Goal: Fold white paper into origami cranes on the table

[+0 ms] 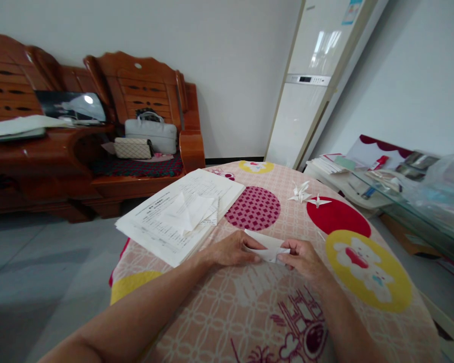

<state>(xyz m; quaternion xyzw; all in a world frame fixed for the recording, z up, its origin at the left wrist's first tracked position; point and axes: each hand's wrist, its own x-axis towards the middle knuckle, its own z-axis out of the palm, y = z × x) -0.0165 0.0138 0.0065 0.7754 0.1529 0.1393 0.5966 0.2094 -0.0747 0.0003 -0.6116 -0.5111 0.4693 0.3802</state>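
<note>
A small folded piece of white paper (269, 247) is held between my two hands just above the patterned tablecloth (212, 312). My left hand (236, 249) grips its left side, fingers on top and thumb at the near edge. At the right end, my right hand (298, 256) pinches the paper between thumb and fingers. Beyond my right hand lie white folded paper cranes (301, 191). To the left, a stack of printed sheets (166, 222) carries loose folded paper (187, 212) on top.
A wooden bench (136, 91) with a grey bag (151, 133) and a quilted purse (133, 148) stands back left. A tall white air conditioner (306, 101) fills the corner. On the right, a glass-topped table (408, 201) holds papers and plastic bags.
</note>
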